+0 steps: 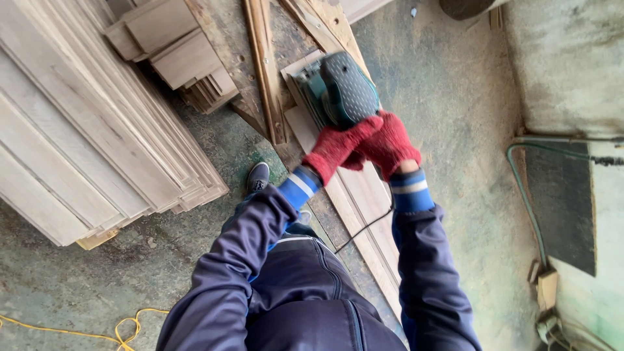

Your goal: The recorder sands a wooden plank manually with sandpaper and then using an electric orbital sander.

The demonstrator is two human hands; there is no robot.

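Left hand [335,155] and right hand [390,144], in red knitted gloves, both grip the dark green power sander [344,91] near the far end of the long pale wooden board [364,214]. Its black cable [364,227] trails across the board's near edge; snagging there could jerk the sander off line.

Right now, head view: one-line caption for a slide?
Two red-gloved hands, left hand and right hand, grip a green sander on a plank, with stacked boards alongside.

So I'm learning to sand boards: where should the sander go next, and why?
Probably draw the sander back along the board toward the body: both gloved hands, left hand and right hand, grip its rear, it sits at the far end, and the near length lies uncovered.
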